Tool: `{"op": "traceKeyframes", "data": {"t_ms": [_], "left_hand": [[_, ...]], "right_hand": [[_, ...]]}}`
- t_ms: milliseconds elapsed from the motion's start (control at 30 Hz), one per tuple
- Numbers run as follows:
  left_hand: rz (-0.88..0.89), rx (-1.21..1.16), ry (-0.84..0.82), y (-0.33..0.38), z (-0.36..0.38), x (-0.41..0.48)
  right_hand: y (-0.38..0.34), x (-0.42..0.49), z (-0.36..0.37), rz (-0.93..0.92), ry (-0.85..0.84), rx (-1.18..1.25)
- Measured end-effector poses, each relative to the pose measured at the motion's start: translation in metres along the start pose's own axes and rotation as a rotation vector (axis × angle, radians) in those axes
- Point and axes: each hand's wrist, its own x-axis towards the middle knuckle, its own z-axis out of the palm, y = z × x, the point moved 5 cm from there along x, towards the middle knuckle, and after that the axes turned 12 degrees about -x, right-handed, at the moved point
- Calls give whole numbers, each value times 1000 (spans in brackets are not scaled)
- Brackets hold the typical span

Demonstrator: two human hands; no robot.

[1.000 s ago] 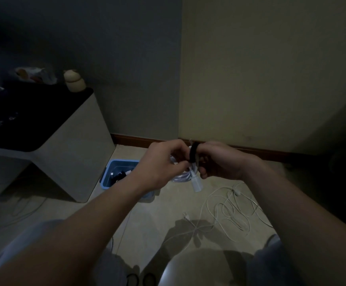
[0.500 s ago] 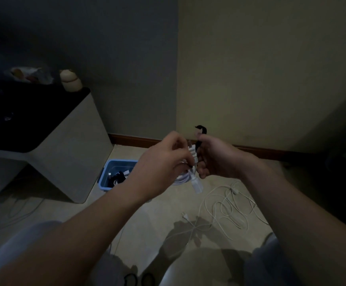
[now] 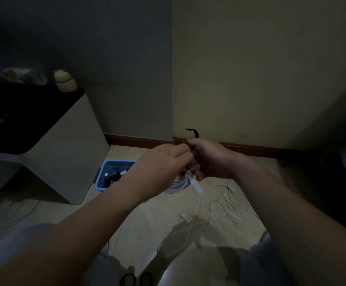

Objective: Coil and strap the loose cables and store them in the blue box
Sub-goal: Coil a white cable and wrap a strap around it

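L hand is gripping the coiled white cable above the floor. R hand is pinching the black strap; its free end is sticking up, wrap not yet closed. The blue box, beside the cabinet, is holding some items. Approx. midway: a loose white cable is lying uncoiled.

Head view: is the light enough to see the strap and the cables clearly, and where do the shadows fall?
Head view: dim overall; the black strap shows only against the pale wall, the white coiled cable and loose cable are readable, and shadows darken the floor near the bottom.
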Motion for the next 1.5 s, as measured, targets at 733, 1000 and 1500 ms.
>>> {"op": "traceKeyframes", "data": {"t_ms": [733, 1000, 1500], "left_hand": [[-171, -247, 168, -20, 4, -12], [-219, -279, 229, -26, 13, -17], [-186, -358, 497, -30, 21, -20]], "right_hand": [[-4, 4, -2, -164, 204, -202], [-7, 2, -2, -173, 234, -177], [-22, -16, 8, -301, 148, 154]]}}
